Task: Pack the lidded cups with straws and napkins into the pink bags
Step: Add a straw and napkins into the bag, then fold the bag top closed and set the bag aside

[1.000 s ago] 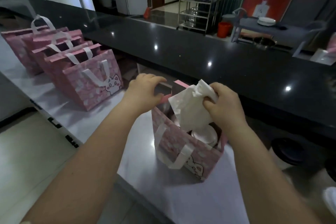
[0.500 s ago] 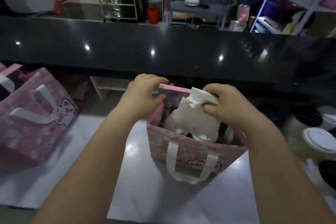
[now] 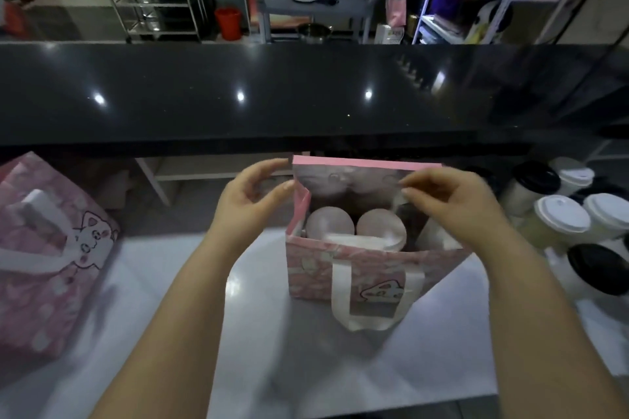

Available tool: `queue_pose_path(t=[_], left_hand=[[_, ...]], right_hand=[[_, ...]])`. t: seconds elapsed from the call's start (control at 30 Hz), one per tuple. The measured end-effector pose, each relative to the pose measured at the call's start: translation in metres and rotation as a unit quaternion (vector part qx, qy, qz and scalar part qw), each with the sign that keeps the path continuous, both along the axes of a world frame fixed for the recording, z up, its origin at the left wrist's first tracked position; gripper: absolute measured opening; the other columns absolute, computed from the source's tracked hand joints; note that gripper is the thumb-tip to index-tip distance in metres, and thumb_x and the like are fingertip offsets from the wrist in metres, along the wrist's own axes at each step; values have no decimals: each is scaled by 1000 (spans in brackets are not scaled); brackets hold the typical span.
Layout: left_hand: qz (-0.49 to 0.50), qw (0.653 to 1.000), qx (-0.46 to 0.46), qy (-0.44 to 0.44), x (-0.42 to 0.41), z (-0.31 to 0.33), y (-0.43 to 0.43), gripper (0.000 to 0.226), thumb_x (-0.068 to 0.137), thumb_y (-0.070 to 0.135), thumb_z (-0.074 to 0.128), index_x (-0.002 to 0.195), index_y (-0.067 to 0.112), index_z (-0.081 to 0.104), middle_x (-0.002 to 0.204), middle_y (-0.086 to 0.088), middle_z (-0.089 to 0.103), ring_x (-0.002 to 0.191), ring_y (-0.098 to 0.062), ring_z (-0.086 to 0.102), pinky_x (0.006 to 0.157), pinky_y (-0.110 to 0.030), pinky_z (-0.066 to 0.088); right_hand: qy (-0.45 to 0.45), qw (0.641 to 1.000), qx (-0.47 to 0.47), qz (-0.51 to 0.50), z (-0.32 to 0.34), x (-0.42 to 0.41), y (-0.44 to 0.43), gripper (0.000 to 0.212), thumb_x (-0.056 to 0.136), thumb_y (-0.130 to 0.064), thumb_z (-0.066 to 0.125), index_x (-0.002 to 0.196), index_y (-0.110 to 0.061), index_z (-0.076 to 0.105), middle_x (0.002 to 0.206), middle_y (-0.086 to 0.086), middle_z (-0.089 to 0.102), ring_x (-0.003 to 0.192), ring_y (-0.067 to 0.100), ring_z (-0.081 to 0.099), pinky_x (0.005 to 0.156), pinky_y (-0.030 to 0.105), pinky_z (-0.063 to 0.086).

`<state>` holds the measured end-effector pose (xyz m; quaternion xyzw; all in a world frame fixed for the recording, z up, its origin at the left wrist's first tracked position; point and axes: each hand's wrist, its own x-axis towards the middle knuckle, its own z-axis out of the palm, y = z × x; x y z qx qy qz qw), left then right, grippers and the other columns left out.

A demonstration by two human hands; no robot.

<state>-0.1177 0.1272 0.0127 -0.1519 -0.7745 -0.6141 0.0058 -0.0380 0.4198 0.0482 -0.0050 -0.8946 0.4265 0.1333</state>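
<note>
Pink bag [image 3: 360,265] upright on table [image 3: 306,367], mouth open; two lidded cups [image 3: 329,221] inside, napkin [image 3: 357,242] at 6 o'clock. Right grip [image 3: 452,201] pinching rear rim at 1 o'clock; left grip [image 3: 248,201] cupped at 10 o'clock corner, contact unclear. Spare cups [image 3: 561,218] at 3 o'clock, nearer right grip.

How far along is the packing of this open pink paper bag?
Done: two lidded cups and a white napkin sit inside the pink paper bag. In hand: the right hand pinches its rear wall; the left hand is at its corner. Left: no straw is visible, and loose lidded cups wait at right.
</note>
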Motion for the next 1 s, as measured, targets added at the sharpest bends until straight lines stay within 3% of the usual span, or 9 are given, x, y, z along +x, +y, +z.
queue_pose_path(t=[0.1,0.2,0.33,0.43,0.53,0.63,0.73,0.87,1.0], left_hand=[[-33,997,43,-58,13,-23,-11,50,75,53,74,121,37,63,121,18,66,114,-4,60,85,-14,51],[-105,989,45,-98,24,-41,-14,69,69,53,77,131,30,57,128,11,64,120,-10,58,89,-21,53],[-143,979,77,-125,30,-41,-7,89,57,67,81,134,30,55,133,7,61,123,-13,57,89,-22,53],[-149,975,89,-139,32,-39,-4,82,57,57,86,130,37,57,134,9,60,123,-10,57,85,-20,53],[-137,976,83,-145,38,-45,3,70,61,30,90,125,39,62,128,8,64,118,-13,60,82,-26,56],[-77,980,108,-150,43,-52,17,52,67,20,88,111,39,70,111,-1,73,104,-21,69,79,-30,58],[-35,977,144,-152,46,-55,28,28,71,25,78,97,36,75,100,-3,76,96,-23,71,73,-25,57],[-10,980,158,-122,48,-54,32,17,82,25,70,96,33,75,96,0,76,88,-15,72,67,-23,57],[84,981,171,-29,44,-54,34,10,76,30,75,85,31,74,99,9,72,90,-7,68,69,-23,55]], right_hand=[[102,987,-84,-95,-24,22,33,10,85,-26,70,91,-33,69,89,-16,68,85,3,65,73,14,52],[187,947,-226,-128,-57,41,56,18,88,-25,68,103,-35,65,111,-13,66,112,14,60,98,28,49],[140,946,-286,-64,-90,55,70,33,86,-29,64,119,-30,62,127,-3,62,124,23,53,108,45,40],[30,947,-318,25,-88,54,65,63,69,-58,77,123,-29,62,125,-7,65,116,13,60,88,28,54],[-51,958,-278,50,-90,46,48,71,59,-56,85,122,-35,62,120,-13,67,108,5,64,77,18,54],[-56,948,-312,-11,-94,37,30,47,60,-36,84,103,-25,67,98,-5,75,95,16,71,70,24,58],[-26,927,-374,-9,-96,30,18,26,78,-29,68,103,-23,68,100,-3,75,93,15,71,69,20,55],[-15,920,-392,-2,-97,27,18,14,87,-31,60,99,-31,68,100,-2,74,92,13,70,69,21,55],[9,936,-351,-3,-99,15,24,13,88,-15,68,88,-28,68,101,0,70,92,15,68,72,30,55]])
